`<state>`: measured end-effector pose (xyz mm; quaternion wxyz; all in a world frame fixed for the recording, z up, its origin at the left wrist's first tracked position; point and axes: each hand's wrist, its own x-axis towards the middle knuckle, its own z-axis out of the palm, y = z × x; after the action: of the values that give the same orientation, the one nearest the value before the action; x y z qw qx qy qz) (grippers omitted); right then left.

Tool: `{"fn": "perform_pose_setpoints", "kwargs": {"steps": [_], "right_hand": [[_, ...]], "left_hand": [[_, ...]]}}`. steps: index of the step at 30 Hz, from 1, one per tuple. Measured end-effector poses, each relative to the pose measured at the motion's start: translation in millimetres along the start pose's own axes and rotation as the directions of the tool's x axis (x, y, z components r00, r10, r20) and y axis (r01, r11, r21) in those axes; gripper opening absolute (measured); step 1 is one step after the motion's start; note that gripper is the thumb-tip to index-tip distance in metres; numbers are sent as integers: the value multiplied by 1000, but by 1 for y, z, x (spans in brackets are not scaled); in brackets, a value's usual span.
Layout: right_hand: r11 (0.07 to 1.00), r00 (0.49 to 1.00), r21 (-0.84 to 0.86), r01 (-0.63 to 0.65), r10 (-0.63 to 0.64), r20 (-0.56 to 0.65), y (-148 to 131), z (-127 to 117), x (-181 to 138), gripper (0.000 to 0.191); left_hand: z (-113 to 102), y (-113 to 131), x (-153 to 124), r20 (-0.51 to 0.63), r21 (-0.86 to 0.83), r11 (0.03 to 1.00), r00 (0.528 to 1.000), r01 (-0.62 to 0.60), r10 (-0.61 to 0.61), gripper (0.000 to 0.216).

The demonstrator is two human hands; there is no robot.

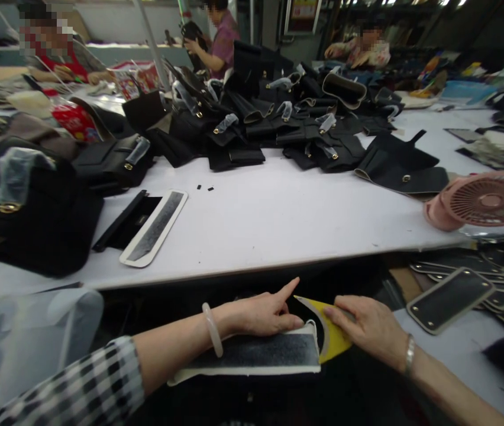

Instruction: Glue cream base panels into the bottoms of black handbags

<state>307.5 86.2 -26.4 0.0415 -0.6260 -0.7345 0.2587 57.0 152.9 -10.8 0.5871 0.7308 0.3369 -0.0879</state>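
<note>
Low in front of me, my left hand [263, 313] rests along the upper edge of a long dark panel with a white border [256, 353]. Its index finger points out to the right, and the thumb lies stretched at the panel's upper edge. Some of its other fingers are curled and partly hidden. My right hand [370, 325] is closed on a yellow scraper with a curved, concave edge [334, 334]. The scraper's lower corner meets the panel's right end. Dark material, hard to make out, lies beneath the panel.
Beyond the white table's edge [252, 263] lie a similar white-bordered strip [157, 228] and a heap of black bags [252, 118]. A pink fan [483, 201] stands right, above stacked dark panels [451, 299]. A black bag [34, 219] sits left. Several people work behind.
</note>
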Motion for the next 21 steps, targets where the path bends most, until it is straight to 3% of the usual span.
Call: {"fn": "perform_pose_setpoints", "kwargs": {"steps": [3, 9, 15, 21], "right_hand": [[975, 984, -169, 141, -158, -88, -3, -7, 12, 53], [872, 921, -348, 345, -386, -52, -10, -11, 31, 49], [810, 894, -424, 406, -449, -2, -14, -11, 37, 47], [798, 903, -450, 401, -426, 51, -19, -10, 36, 49]], "left_hand": [[0, 3, -1, -25, 2, 1000, 1000, 0, 0, 96], [-1, 11, -5, -65, 141, 989, 997, -35, 45, 66], [-1, 9, -5, -58, 179, 976, 989, -121, 133, 41], [3, 7, -4, -62, 229, 963, 985, -143, 161, 36]]}}
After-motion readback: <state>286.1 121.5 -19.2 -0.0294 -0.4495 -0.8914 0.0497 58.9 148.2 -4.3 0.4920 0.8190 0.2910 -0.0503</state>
